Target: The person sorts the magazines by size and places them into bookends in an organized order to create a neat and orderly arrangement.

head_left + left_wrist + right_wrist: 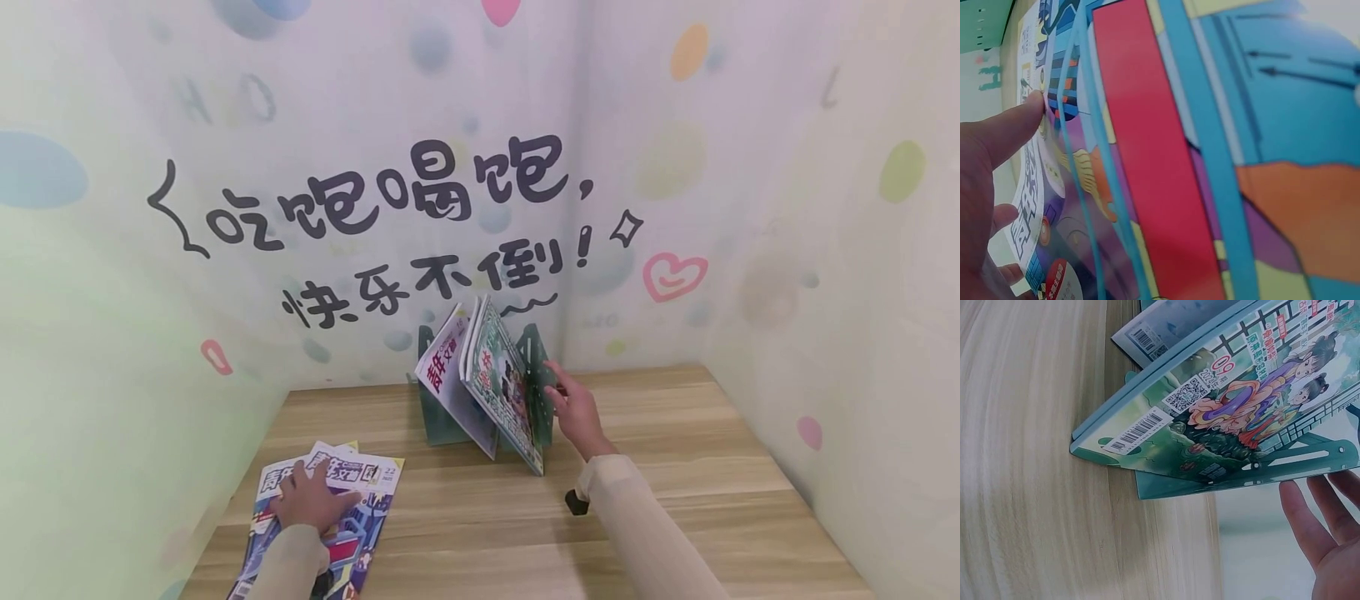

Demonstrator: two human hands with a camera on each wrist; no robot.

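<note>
My left hand (311,498) rests with spread fingers on colourful magazines (378,500) lying at the left front of the table. In the left wrist view the cover (1160,156) fills most of the picture, and one fingertip touches it near its edge. My right hand (579,414) touches the outer right side of a dark green metal book rack (545,400) with its fingertips. Leaning inside the rack are a white magazine (448,372) and, in front of its right side, green-covered magazines (1235,425). The right wrist view shows my right fingers (1307,519) extended against the rack's side plate.
The wood-grain table (660,500) ends at the back against a printed fabric wall (360,108) with large lettering. More fabric walls close off the left and right sides. A dark wrist strap piece (576,502) shows under the right sleeve.
</note>
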